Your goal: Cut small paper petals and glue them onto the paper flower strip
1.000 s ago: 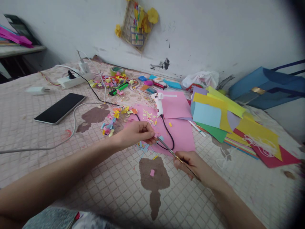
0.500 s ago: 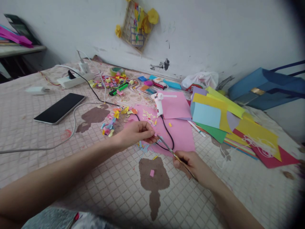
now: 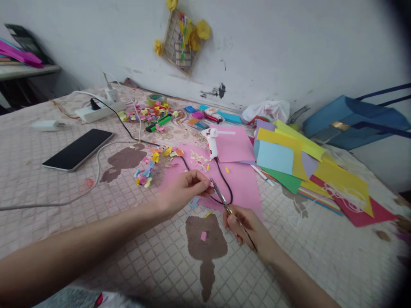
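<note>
My left hand (image 3: 194, 186) is closed in a pinch over the pink paper sheet (image 3: 245, 186). A tiny bit of pink paper seems to show at its fingertips, mostly hidden by them. In my right hand (image 3: 245, 224) is a pair of scissors (image 3: 220, 193), its silver blades pointing up and left, tips close to the left fingertips. A white glue gun (image 3: 211, 143) stands just beyond my hands, its black cord curving over the pink sheet. Below the hands a small pink paper piece (image 3: 203, 236) lies on a brown patch of the tablecloth.
Left of my hands curves a string of small paper flowers (image 3: 149, 164). Farther left lie a phone (image 3: 78, 149) and a power strip (image 3: 99, 112) with cables. Coloured paper sheets (image 3: 276, 156) are stacked at right, near a blue bag (image 3: 356, 117). A green cutter (image 3: 159, 123) lies behind.
My right hand has moved slightly left, and the scissors are tilted more steeply, their tips beside the left fingertips. The left hand keeps its pinch. The whole view has shifted slightly.
</note>
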The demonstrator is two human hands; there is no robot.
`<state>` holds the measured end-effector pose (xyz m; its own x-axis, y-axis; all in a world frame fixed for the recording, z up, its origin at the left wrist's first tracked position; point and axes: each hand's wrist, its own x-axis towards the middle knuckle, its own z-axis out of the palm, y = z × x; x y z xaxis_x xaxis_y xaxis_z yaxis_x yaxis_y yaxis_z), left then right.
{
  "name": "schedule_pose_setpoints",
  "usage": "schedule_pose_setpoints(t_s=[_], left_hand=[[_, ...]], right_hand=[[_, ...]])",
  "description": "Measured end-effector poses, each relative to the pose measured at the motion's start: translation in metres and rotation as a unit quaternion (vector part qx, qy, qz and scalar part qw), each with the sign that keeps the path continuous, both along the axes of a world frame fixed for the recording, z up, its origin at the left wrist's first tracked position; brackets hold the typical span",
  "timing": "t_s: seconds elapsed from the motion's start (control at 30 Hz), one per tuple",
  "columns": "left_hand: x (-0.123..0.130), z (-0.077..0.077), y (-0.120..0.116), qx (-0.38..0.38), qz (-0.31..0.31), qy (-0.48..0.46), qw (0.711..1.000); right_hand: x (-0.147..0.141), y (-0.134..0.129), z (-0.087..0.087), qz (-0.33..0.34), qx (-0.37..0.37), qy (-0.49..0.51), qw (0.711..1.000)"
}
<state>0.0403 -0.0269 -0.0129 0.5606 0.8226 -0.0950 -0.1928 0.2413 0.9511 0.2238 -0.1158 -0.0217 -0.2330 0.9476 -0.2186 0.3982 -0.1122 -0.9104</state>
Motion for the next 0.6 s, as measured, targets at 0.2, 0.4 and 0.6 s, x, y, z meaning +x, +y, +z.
schedule_pose_setpoints(t_s=[0.2,0.4,0.6], left_hand=[[0.005,0.004,-0.007,-0.006,0.041,0.0,0.999],[0.007,0.002,-0.01,-0.005,0.066,0.013,0.998],[0.009,0.002,-0.011,-0.011,0.076,0.011,0.997]], right_hand=[[-0.005,-0.001,-0.002,-0.011,0.015,0.006,1.0],[-0.009,0.0,0.0,-0.021,0.018,0.003,1.0],[-0.011,0.001,-0.002,-0.029,0.02,0.004,0.999]])
